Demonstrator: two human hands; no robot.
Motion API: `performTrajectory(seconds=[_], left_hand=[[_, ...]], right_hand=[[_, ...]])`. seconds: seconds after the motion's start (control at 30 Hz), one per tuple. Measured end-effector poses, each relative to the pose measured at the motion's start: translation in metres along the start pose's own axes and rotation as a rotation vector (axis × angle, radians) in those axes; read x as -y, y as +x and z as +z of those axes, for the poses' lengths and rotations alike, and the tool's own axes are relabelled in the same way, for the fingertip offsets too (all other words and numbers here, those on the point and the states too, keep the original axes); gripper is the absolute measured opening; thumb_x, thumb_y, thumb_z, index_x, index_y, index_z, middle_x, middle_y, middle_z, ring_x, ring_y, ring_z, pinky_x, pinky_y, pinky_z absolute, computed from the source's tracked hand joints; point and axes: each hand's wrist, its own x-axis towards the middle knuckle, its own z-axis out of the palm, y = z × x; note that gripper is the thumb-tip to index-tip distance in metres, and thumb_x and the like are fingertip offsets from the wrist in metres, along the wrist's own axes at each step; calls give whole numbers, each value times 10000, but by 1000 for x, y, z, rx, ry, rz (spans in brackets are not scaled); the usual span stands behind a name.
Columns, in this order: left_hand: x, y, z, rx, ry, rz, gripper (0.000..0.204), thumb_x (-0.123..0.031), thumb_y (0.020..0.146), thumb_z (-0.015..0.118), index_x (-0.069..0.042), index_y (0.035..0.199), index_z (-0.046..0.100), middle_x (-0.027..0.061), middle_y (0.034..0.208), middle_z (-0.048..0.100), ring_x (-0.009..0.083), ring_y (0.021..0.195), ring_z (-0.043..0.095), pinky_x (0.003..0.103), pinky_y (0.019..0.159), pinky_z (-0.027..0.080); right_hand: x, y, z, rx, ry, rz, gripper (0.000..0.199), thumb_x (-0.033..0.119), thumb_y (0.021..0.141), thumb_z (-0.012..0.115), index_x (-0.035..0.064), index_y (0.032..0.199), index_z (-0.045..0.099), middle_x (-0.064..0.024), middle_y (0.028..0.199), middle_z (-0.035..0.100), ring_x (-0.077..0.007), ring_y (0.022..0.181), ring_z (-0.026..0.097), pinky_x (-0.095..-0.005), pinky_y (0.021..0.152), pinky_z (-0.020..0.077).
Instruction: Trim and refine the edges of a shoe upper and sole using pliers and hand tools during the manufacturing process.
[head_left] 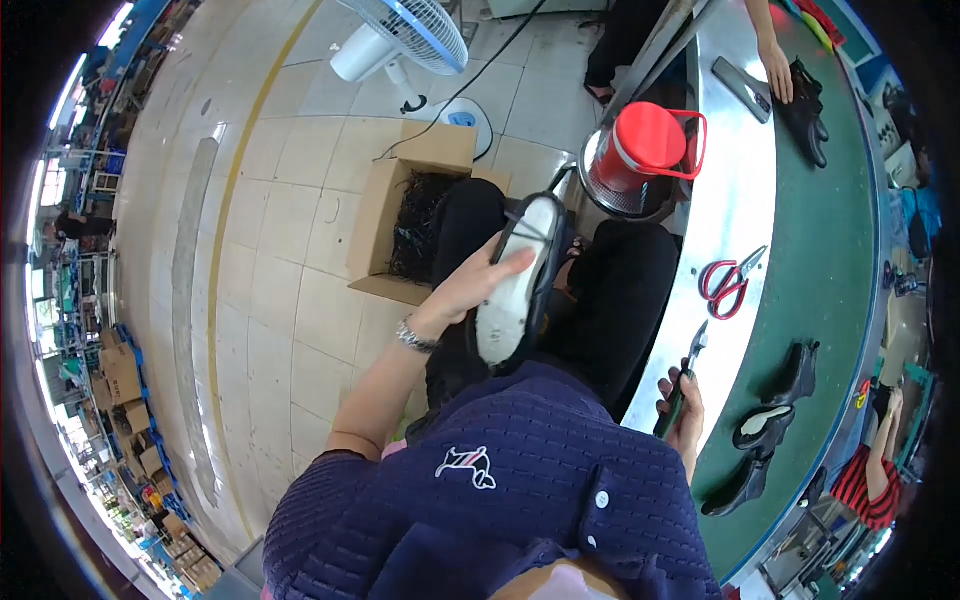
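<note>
My left hand (468, 287) is closed around a black shoe (505, 320), held over my lap with its pale underside facing up. The thumb presses on that underside, and a dark strap or cord crosses it near the far end. At the right, beside the metal bench edge, my right hand (686, 408) grips pliers (697, 350) with dark green handles, their metal jaws pointing away from me. The pliers are apart from the shoe. Red-handled scissors (724, 290) lie on the bench just beyond the plier jaws.
Black shoes (765, 425) rest on the green conveyor (820, 260) beside the metal bench (735, 190). A co-worker's hand (776, 72) touches another shoe (805, 110). A red jug (648, 140) stands ahead right. On the floor are a carton (372, 230) of black scraps and a fan (425, 35).
</note>
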Motion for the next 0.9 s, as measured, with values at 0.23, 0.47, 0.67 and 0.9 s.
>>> performTrajectory(seconds=[0.23,0.47,0.67,0.9], left_hand=[[19,8,2,-54,-168,-24,653,-438,941,570,-31,1408,362,113,1278,536,180,1146,503,319,987,396],[26,26,-10,-152,103,262,607,-303,968,512,-33,1467,294,162,1392,457,237,1262,441,306,1072,300],[11,52,-2,-198,-106,365,386,-186,951,533,-58,1315,529,144,1266,572,227,1134,557,312,974,403],[8,51,3,-307,-11,426,353,-162,944,538,-33,1272,555,168,1203,611,250,1115,580,314,960,418]], right_hand=[[38,-1,96,373,-564,124,744,188,874,627,42,1483,225,-101,950,693,-148,711,647,-177,449,362],[52,14,193,719,-638,223,720,85,948,501,132,1528,77,-168,1136,638,-200,966,646,-262,784,496],[64,30,237,694,-713,403,724,147,981,510,149,1529,37,-147,1085,645,-206,979,647,-307,849,500],[53,24,246,692,-1045,175,656,113,987,493,119,1524,115,-61,806,564,-126,731,599,-291,644,529]])
